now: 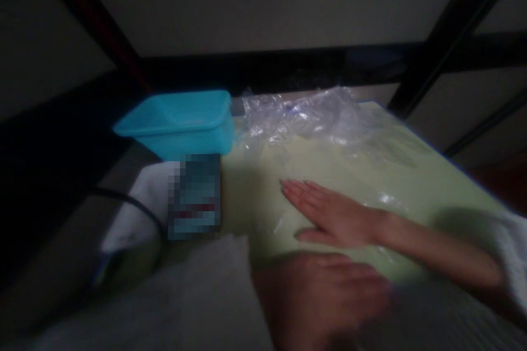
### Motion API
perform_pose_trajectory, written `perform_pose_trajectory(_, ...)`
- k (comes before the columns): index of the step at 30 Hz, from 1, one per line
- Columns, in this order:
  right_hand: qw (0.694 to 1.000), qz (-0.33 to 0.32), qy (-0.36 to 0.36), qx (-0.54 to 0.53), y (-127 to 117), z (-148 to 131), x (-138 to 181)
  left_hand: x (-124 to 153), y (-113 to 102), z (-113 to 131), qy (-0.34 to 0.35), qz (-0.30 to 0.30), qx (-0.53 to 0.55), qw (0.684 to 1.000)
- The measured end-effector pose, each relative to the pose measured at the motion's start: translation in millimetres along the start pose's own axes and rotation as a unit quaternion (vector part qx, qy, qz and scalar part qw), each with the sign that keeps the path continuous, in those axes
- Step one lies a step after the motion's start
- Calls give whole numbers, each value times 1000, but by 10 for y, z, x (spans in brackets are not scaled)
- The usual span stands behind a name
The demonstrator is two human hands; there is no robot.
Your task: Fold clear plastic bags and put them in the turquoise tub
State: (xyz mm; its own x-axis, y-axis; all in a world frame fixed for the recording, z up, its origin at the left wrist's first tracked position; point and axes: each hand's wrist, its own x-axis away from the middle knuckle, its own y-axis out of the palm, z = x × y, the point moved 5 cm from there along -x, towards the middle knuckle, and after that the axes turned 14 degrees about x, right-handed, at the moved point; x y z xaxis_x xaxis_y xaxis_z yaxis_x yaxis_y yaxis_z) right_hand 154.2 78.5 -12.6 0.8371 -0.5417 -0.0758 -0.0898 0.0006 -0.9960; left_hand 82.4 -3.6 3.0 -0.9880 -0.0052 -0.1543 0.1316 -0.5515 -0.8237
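Note:
My right hand [329,212] comes in from the right and lies flat, palm down, with its fingers stretched out over a clear plastic bag [280,223] spread on the pale yellow tabletop [247,186]. Nearer to me is my left hand [325,296], its fingers extended to the right. It looks blurred and holds nothing that I can see. Whether the left palm touches the plastic or the table is hidden.
A turquoise plastic basin [224,137] stands at the back left. Beside it, crumpled clear plastic bags [304,115] lie along the far edge. A pixelated flat object [195,197] rests on white cloth or paper [140,197], with a dark cable [132,200] close by.

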Motion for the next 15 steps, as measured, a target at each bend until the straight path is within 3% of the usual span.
perform_pose_trajectory(10,999,6,44,19,56,526,-311,-87,-15,41,-14,4,-125,992)
perform_pose_trajectory(15,998,47,38,-5,-33,714,-490,-108,-54,69,-9,1,-164,986)
